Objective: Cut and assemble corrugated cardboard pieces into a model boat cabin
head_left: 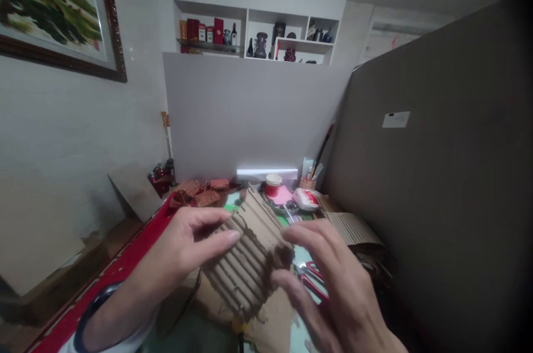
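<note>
Cardboard (239, 267) above the tabletop (300, 253), left hand (185, 242) with grip closed on its left edge, fingertips hidden behind, right hand (339, 281) at right edge, grip unclear, scissors (308, 282) partly covered.

The corrugated cardboard (237, 267) was plain tan and held up in the air, just off mid-view toward 6 o'clock. It was pretty tilted, one corner poking up to around 12. Chunky ridges ran roughly 10 to 4 across the lower part, with a smoother bit toward 1. Oh, and it had a dark brown, kinda blurry patch near 3 o'clock.
</note>
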`<state>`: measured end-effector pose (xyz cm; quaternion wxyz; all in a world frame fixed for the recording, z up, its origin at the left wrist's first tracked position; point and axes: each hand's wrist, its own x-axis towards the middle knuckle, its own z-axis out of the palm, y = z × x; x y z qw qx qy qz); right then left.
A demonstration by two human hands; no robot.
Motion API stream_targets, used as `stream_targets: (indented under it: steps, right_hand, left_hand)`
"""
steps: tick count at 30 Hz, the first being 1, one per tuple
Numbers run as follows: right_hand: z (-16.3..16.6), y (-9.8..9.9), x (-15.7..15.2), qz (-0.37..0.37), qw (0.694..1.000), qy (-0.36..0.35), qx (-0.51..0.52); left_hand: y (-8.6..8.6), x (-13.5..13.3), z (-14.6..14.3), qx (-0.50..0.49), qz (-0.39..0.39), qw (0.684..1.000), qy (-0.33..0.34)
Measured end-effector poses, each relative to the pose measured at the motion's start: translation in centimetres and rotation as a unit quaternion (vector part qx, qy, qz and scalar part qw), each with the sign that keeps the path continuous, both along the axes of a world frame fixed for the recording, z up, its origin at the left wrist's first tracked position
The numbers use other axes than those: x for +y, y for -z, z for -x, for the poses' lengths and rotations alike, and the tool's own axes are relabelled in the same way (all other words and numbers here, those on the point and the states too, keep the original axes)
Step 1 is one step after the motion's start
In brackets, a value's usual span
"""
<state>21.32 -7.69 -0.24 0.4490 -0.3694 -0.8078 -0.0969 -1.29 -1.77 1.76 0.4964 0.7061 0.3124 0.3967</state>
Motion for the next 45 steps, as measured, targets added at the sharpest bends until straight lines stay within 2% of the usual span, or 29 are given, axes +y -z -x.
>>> stream_targets:
  steps: [2, 5, 8, 15, 18, 22, 24, 26, 30, 35, 38, 45]
  right_hand:
    - [1.5, -0.7, 0.1, 0.006, 1.000, -0.023, 0.004]
    - [2.6, -0.4, 1.2, 0.046, 0.997, -0.052, 0.038]
    - [2.7, -0.2, 1.8, 0.093, 0.988, -0.089, 0.089]
    - [2.6, -1.1, 1.1, 0.206, 0.953, -0.123, 0.185]
    - [3.0, -0.9, 1.3, 0.188, 0.955, -0.117, 0.198]
    - [3.2, 0.0, 1.8, 0.083, 0.984, -0.083, 0.135]
    - [3.1, 0.3, 1.7, 0.069, 0.988, -0.084, 0.113]
    - [3.0, 0.5, 1.5, 0.106, 0.981, -0.092, 0.137]
    - [2.9, 0.4, 1.0, 0.216, 0.946, -0.099, 0.221]
    - [3.0, 0.1, 1.1, 0.278, 0.913, -0.136, 0.266]
    - [2.8, -0.1, 1.2, 0.286, 0.910, -0.118, 0.275]
    - [2.2, 0.2, 1.1, 0.240, 0.935, -0.087, 0.244]
  left_hand:
    - [0.0, -0.1, -0.2, 0.015, -0.003, 1.000, 0.004]
    - [0.0, -0.3, -0.3, 0.016, -0.015, 1.000, 0.011]
    - [0.0, -0.6, -0.3, 0.000, -0.033, 0.999, 0.016]
    - [-0.3, -1.2, -0.4, 0.005, -0.066, 0.998, 0.011]
    - [-0.3, -1.3, -0.5, 0.008, -0.069, 0.998, 0.003]
    - [-0.3, -1.0, -0.6, 0.018, -0.085, 0.996, -0.002]
    - [-0.4, -0.8, -0.5, 0.034, -0.107, 0.994, 0.011]
    - [-0.5, -0.6, -0.4, 0.046, -0.130, 0.990, 0.031]
    - [-0.7, -0.4, -0.3, 0.041, -0.140, 0.988, 0.046]
    - [-0.7, -0.5, -0.3, 0.029, -0.127, 0.990, 0.055]
    - [-0.7, -0.6, -0.2, 0.011, -0.114, 0.991, 0.070]
    - [-1.0, -0.6, -0.4, 0.006, -0.098, 0.993, 0.073]
